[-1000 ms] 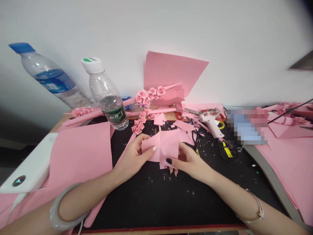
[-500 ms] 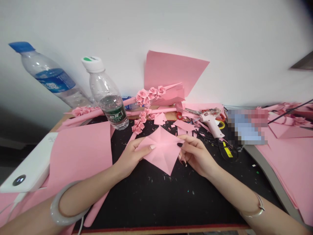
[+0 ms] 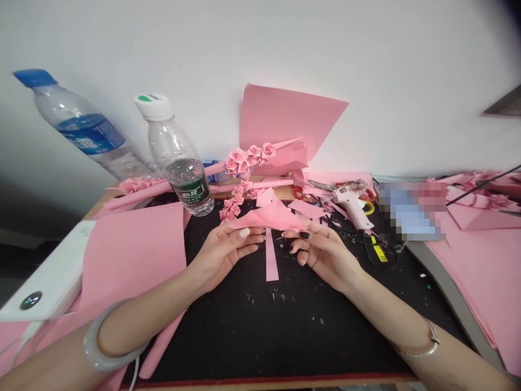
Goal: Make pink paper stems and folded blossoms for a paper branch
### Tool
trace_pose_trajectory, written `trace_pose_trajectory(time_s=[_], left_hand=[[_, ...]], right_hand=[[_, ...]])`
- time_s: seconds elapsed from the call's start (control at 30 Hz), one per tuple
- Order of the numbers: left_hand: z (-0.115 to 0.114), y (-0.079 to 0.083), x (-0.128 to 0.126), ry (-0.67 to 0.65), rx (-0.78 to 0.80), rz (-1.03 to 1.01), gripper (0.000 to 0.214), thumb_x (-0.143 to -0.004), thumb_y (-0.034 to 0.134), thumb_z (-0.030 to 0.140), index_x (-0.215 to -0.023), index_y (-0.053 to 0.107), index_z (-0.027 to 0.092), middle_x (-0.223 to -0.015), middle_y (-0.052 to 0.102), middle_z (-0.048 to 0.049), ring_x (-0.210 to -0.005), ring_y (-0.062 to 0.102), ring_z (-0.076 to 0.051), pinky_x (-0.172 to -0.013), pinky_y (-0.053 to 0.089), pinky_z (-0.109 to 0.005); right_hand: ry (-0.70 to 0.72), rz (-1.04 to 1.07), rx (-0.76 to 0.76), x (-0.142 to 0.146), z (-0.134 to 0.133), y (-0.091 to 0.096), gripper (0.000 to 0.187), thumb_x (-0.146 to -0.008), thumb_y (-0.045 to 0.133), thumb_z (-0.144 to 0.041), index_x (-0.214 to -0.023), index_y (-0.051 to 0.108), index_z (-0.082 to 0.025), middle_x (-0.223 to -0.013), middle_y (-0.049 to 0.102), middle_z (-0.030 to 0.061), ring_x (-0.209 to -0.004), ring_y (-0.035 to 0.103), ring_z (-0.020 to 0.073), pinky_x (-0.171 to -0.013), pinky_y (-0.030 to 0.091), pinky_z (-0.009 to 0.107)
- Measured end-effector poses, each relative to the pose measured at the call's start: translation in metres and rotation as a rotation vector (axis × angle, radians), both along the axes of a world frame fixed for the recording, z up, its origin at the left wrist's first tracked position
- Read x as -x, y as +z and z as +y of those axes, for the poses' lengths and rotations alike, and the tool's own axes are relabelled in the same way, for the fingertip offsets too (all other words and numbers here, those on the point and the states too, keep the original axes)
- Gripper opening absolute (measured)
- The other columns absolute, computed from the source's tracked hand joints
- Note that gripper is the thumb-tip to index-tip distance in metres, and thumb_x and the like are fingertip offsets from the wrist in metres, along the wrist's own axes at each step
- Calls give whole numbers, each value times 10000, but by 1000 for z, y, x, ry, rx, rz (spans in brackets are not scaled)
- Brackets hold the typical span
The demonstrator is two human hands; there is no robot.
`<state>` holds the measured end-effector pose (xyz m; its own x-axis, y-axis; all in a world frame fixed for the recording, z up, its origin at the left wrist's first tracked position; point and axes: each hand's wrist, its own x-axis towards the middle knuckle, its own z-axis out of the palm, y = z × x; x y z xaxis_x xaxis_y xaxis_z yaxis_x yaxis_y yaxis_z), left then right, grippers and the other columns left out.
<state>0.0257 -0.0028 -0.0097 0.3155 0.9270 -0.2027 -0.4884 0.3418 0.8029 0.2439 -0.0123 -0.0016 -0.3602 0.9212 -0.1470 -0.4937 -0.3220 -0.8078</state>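
A pink sheet of paper (image 3: 271,215), bent along its creases, is held up between my two hands above the black mat (image 3: 260,331). My left hand (image 3: 228,247) pinches its left corner between thumb and fingers. At the opposite corner, my right hand (image 3: 321,250) grips the paper with thumb and forefinger, its other fingers curled below. A narrow pink paper strip (image 3: 272,260) lies on the mat beneath the sheet. Folded pink paper roses (image 3: 232,209) lie just behind the hands.
Two plastic bottles stand at the left, one with a white cap (image 3: 189,184), one with a blue cap (image 3: 93,130). A white power bank (image 3: 49,277) rests on pink paper. At the right are a glue gun (image 3: 352,206), scissors (image 3: 321,185), a blurred-out device (image 3: 411,212) and stacked pink sheets (image 3: 484,271).
The sheet, which faced me flat and diamond-shaped, has tipped and bent into a low peaked form. The strip beneath it has come into view. Both hands keep their hold on the corners.
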Motion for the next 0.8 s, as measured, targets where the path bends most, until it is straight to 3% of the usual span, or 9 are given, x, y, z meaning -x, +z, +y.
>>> trace_pose_trajectory(time_s=[0.2, 0.4, 0.6, 0.8], left_hand=[[-7, -1, -2, 81, -157, 362, 183, -792, 630, 302, -783, 693, 130, -748, 722, -50, -651, 684, -143, -648, 553, -235], [-12, 6, 0, 82, -364, 600, 229, -867, 516, 306, -785, 635, 128, -677, 677, -20, -604, 655, -118, -637, 525, -227], [-16, 9, -1, -67, -474, 686, 253, -901, 434, 292, -760, 570, 131, -685, 595, 0, -562, 585, -88, -577, 472, -214], [-18, 7, -2, -262, -378, 558, 260, -907, 411, 343, -761, 501, 147, -630, 509, 29, -486, 502, -75, -482, 403, -206]], right_hand=[[-55, -301, -133, 4, -1, -2, 167, -828, 599, -280, -809, 663, -127, -832, 703, 78, -526, 611, 85, -472, 510, 189], [-10, -553, -347, -2, 2, 5, 237, -857, 549, -328, -812, 674, -132, -654, 666, 30, -494, 614, 93, -482, 510, 197], [89, -679, -424, -6, 6, 12, 259, -871, 528, -325, -801, 670, -119, -576, 642, 22, -488, 610, 100, -500, 503, 207], [14, -484, -352, -3, -1, 11, 190, -824, 606, -272, -703, 607, -126, -634, 679, 43, -446, 610, 115, -463, 509, 237]])
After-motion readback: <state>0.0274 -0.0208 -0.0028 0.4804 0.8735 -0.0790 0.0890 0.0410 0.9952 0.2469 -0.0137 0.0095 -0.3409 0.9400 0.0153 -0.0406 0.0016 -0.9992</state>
